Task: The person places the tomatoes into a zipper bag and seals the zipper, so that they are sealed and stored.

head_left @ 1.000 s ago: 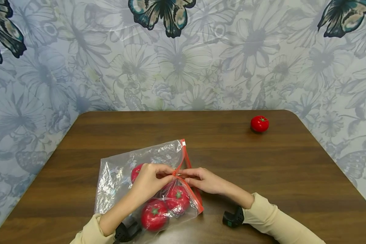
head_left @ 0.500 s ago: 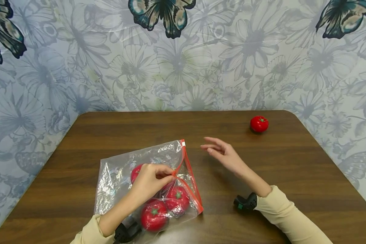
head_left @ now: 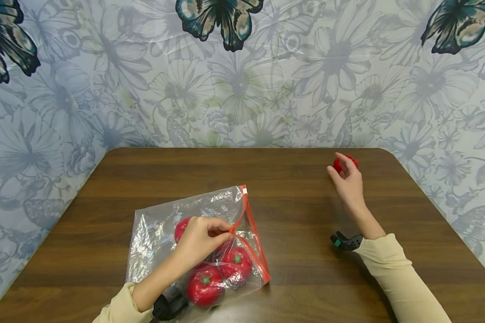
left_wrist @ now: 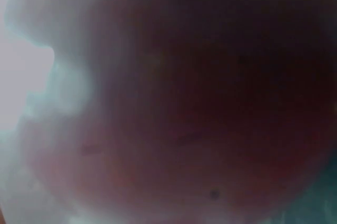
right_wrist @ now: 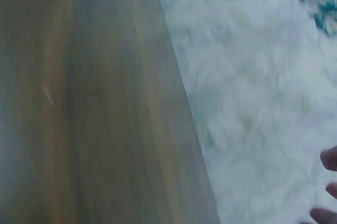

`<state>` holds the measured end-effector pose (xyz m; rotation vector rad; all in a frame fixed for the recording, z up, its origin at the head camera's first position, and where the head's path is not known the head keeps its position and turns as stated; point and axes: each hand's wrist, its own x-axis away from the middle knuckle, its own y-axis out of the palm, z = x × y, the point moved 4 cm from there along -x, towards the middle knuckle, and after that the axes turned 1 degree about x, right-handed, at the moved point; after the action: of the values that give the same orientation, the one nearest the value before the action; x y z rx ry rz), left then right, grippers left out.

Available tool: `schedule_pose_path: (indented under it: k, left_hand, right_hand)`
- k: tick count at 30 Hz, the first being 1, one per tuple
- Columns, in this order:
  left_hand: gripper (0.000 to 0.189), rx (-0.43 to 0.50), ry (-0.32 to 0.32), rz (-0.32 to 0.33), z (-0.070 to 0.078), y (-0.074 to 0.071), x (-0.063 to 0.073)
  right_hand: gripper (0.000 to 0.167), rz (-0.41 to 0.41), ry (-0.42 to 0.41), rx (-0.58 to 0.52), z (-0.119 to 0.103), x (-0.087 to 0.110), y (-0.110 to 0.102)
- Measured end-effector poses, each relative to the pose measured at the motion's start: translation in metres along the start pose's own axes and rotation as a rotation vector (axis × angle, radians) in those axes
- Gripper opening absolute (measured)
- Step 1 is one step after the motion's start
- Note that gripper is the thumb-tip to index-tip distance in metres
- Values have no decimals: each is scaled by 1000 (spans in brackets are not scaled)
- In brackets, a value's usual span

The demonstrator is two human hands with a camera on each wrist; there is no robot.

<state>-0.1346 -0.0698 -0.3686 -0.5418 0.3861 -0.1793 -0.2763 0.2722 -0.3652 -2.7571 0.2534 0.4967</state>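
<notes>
My left hand (head_left: pixel 200 237) pinches the red zip edge of a clear zip bag (head_left: pixel 151 231) lying on the table. Several red tomatoes (head_left: pixel 205 287) show through its plastic, one of them partly behind that hand. Between the zip's two red strips there is a gap. At the far right my right hand (head_left: pixel 350 186) reaches over a single loose tomato (head_left: pixel 353 160), thumb and fingers spread and partly covering it. Only fingertips (right_wrist: pixel 330 160) of this hand appear in the right wrist view. A dark reddish blur fills most of the left wrist view.
The brown wooden table (head_left: pixel 299 251) ends at a far edge against patterned floral wall covering (head_left: pixel 262 89) with butterfly figures (head_left: pixel 220 20). Black camera mounts (head_left: pixel 169 307) sit at both wrists, the left one overlapping the bag.
My right hand has let go of the zip edge and moved right and away across the table to the loose tomato. My left hand keeps its pinch on the bag.
</notes>
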Motion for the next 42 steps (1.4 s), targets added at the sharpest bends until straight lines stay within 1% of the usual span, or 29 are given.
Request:
schedule_pose_path:
  k: [3, 5, 8, 10, 16, 20, 25, 32, 42]
  left_hand:
    - [9, -2, -2, 2, 0, 0, 0]
    - [9, -4, 0, 3, 1, 0, 0]
    - [9, 1, 3, 3, 1, 0, 0]
    - [9, 5, 3, 3, 1, 0, 0]
    - [7, 10, 2, -5, 0, 1, -1]
    - [7, 9, 2, -8, 0, 1, -1]
    - [6, 10, -3, -10, 0, 2, -1]
    - [7, 12, -3, -6, 2, 2, -2]
    - [9, 15, -5, -1, 3, 0, -2]
  right_hand:
    - [56, 98, 90, 51, 11, -12, -16]
    - [62, 119, 161, 77, 21, -18, -24]
    - [71, 98, 259, 81, 34, -26, -31]
    - [75, 80, 305, 68, 41, -30, -32]
    - [80, 52, 395, 8, 55, -38, -32]
    - [81, 32, 426, 9, 63, -41, -31]
    - [78, 30, 447, 60, 71, -43, -31]
    - [77, 46, 438, 102, 76, -46, -33]
    - [76, 51, 435, 97, 77, -48, -35]
